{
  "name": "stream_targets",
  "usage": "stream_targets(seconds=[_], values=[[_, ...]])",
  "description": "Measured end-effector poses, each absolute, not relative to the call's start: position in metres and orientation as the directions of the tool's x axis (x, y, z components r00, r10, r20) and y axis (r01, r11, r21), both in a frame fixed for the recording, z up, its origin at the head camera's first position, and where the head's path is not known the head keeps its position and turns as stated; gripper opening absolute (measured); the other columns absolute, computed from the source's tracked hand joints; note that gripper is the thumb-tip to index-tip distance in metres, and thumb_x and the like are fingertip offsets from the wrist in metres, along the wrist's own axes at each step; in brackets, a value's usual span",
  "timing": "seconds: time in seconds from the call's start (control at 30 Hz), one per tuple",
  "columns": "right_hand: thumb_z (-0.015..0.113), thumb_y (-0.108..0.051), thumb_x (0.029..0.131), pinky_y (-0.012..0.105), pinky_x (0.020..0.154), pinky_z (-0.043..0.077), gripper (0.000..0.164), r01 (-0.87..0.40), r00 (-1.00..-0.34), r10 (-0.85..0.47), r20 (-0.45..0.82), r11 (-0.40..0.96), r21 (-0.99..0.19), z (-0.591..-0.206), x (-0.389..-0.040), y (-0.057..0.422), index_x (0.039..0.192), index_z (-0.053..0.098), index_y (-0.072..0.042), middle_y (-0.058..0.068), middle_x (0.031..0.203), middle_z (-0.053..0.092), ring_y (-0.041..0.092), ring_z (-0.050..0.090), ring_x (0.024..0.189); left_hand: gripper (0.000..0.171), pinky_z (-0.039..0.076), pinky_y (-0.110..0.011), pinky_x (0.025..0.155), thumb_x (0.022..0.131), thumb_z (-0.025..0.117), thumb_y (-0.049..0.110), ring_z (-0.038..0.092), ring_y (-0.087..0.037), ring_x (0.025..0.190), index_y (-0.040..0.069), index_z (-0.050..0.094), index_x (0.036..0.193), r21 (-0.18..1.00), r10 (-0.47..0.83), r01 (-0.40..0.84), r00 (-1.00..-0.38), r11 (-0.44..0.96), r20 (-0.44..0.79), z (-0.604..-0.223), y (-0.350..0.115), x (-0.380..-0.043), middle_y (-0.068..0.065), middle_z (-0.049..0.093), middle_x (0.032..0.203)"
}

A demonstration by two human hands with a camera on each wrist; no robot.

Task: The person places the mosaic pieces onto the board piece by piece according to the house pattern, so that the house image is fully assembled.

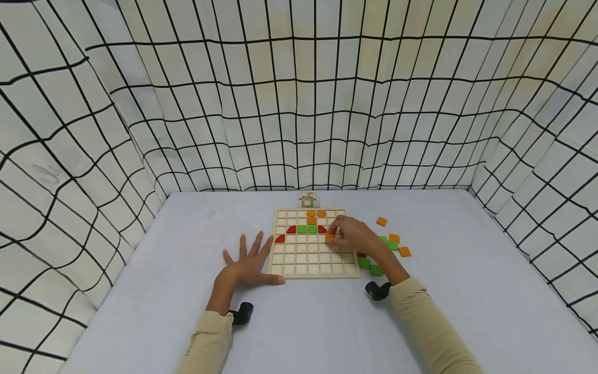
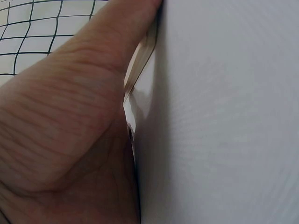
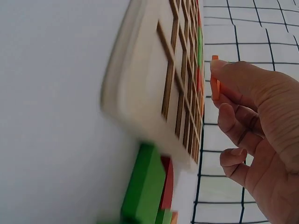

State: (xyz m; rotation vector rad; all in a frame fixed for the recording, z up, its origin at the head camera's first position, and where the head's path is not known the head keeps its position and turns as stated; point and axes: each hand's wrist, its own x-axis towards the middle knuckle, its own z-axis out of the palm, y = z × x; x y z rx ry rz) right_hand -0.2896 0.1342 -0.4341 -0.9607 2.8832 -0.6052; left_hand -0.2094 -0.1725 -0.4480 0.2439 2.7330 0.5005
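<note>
A wooden grid board (image 1: 308,258) lies on the white table, with several coloured pieces in its upper cells. Two orange rounded pieces sit in the top row above an orange square (image 1: 311,221). Lower down, two green squares (image 1: 306,229) lie between red curved pieces, and another red piece (image 1: 280,239) sits at the left. My right hand (image 1: 356,235) pinches an orange tile (image 3: 215,88) between thumb and index finger, close over the board's right half. With fingers spread, my left hand (image 1: 247,266) rests at the board's left edge, its thumb by the front left corner.
To the right of the board lie loose orange tiles (image 1: 404,251), green tiles (image 1: 376,270) and a red piece (image 1: 362,254), some partly behind my right forearm. A small picture card (image 1: 308,199) lies behind the board. Black netting over white walls encloses the table's back and sides.
</note>
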Motion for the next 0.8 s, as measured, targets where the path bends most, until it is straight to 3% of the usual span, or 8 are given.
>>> stream_targets(seconds=[0.27,0.8], values=[[0.074,-0.031,0.087,0.023,0.065,0.047,0.027,-0.634,-0.767,-0.626,0.140,0.705,-0.320,-0.432,-0.289,0.101,0.104,0.070,-0.010,0.000,0.097,0.064,0.009,0.052,0.074,0.119,-0.010,-0.083,0.099,0.071,0.068,0.074,-0.022,-0.049,0.145,0.022,0.007,0.159,0.346,0.223,0.114,-0.929,0.931,-0.295,-0.445,-0.172,-0.209,-0.011,-0.010,0.165],[0.072,-0.036,0.088,0.023,0.070,0.050,0.027,-0.598,-0.796,-0.595,0.106,0.750,-0.281,-0.436,-0.292,0.051,0.105,0.072,-0.014,-0.003,0.102,0.065,0.009,0.056,0.078,0.119,-0.008,-0.084,0.098,0.071,0.067,0.075,-0.022,-0.050,0.145,0.022,0.006,0.159,0.337,0.226,0.118,-0.926,0.934,-0.303,-0.445,-0.172,-0.208,-0.011,-0.011,0.165]])
